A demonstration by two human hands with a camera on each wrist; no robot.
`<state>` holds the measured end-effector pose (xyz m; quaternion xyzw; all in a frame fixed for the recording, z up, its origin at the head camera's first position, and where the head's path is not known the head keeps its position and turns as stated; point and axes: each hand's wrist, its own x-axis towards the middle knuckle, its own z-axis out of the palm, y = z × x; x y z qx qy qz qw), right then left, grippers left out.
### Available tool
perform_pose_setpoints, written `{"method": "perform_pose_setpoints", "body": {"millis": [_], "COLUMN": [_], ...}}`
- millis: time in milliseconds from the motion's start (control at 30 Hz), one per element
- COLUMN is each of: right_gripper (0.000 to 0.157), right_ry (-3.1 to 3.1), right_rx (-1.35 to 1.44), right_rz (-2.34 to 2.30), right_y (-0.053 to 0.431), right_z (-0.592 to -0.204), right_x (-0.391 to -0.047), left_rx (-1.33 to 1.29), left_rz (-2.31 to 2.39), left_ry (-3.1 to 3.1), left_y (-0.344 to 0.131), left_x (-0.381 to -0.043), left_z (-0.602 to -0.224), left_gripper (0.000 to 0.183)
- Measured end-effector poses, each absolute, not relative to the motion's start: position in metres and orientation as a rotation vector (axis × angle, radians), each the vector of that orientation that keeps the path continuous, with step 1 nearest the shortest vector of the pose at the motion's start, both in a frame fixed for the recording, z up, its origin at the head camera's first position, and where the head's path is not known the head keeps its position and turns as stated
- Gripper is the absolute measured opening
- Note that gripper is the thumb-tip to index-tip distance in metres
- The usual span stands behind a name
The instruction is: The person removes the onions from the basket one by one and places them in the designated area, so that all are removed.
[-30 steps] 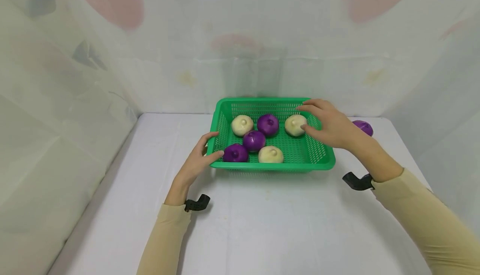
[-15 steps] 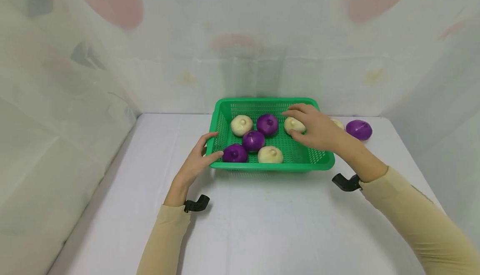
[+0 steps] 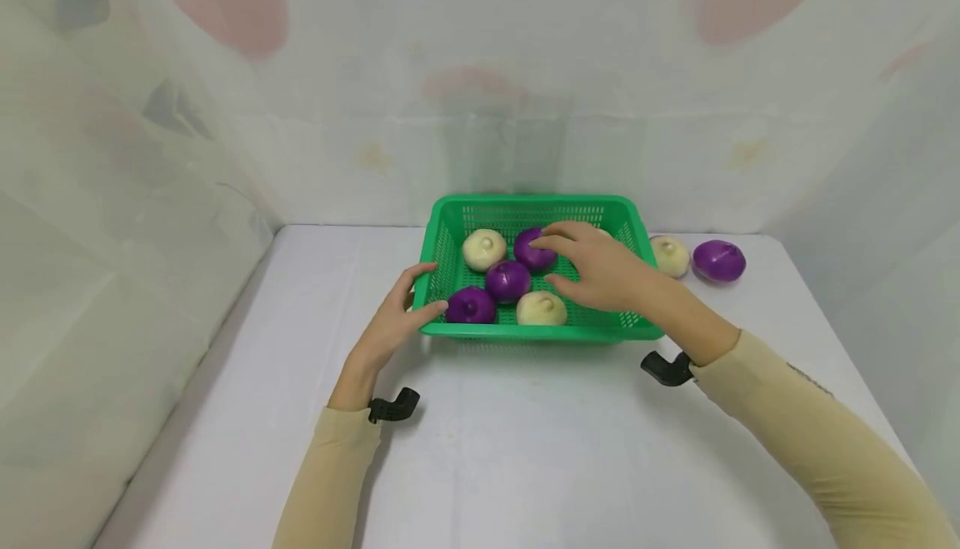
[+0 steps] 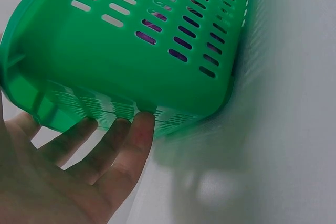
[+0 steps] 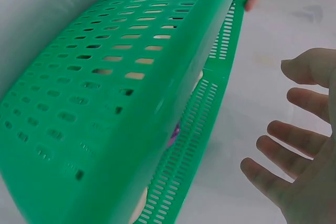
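A green plastic basket [image 3: 540, 333] holds several purple and white onions, among them a white onion [image 3: 484, 250], a purple onion [image 3: 508, 282] and another white onion [image 3: 542, 309]. My left hand [image 3: 393, 320] grips the basket's left end. Its thumb lies over the rim, and in the left wrist view the fingers [image 4: 137, 137] press the outer wall. Above the basket's right half hovers my right hand [image 3: 603, 270], fingers spread and holding nothing. Its fingertips are near a purple onion [image 3: 529, 249] at the back. One more white onion [image 3: 603, 233] is mostly hidden behind this hand.
On the table [image 3: 510, 449], right of the basket, lie a white onion [image 3: 670, 256] and a purple onion [image 3: 720, 261]. Pale curtains with a faded print [image 3: 465, 141] stand behind and at both sides. Each wrist wears a black camera mount [image 3: 667, 368].
My right hand has moved left across the basket, from the white onion at the right toward the back purple one. The two onions outside came into view. My left hand has stayed put.
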<state>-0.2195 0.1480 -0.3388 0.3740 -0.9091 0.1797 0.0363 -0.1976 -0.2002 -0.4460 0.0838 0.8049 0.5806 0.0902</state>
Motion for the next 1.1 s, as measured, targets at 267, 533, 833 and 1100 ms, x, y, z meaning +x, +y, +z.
{"method": "perform_pose_setpoints", "body": {"millis": [267,533,833,1100], "right_gripper": [0.05,0.051,0.053,0.055], "right_ry": [-2.876,-2.92,-2.995,-3.036], "right_rx": [1.166,1.146,1.128,1.142], "right_rz": [0.567,0.593,0.576,0.443], "right_y": [0.137,0.125,0.109,0.095], "right_z": [-0.344,-0.351,-0.363,-0.373], "right_x": [-0.225,-0.229,-0.24,-0.247], "left_rx": [0.25,0.256,0.246,0.259], "left_rz": [1.747,1.754,1.763,1.77], "left_ry": [2.377,2.365,2.369,2.361], "left_y": [-0.2,-0.2,-0.2,-0.2], "left_x": [-0.198,-0.198,-0.2,-0.202], "left_z": [-0.447,-0.446,-0.447,-0.447], "left_gripper": [0.066,0.072,0.072,0.073]}}
